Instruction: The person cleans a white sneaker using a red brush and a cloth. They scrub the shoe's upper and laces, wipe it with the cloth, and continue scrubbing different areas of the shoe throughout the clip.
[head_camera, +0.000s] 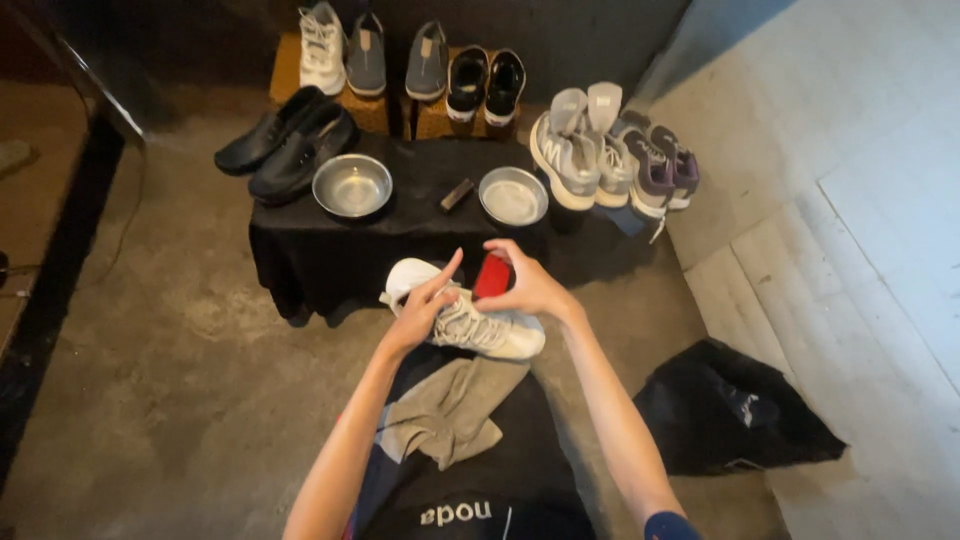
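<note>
Red small object (492, 275) sits pinched in the right hand (530, 290); the left hand (420, 308), fingers half open, touches the white sneaker (470, 325) just below it.

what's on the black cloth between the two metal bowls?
A small dark oblong block, likely a brush, lies at an angle on the black-draped table, between the left bowl and the right bowl. Head view shows it.

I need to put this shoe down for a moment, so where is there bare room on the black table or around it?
On the black table, the front strip below the two metal bowls and the small brush is bare. The table's left end is crowded by black loafers, its right end by grey sneakers. The concrete floor left of the table is open; a black bag lies on the right.
</note>
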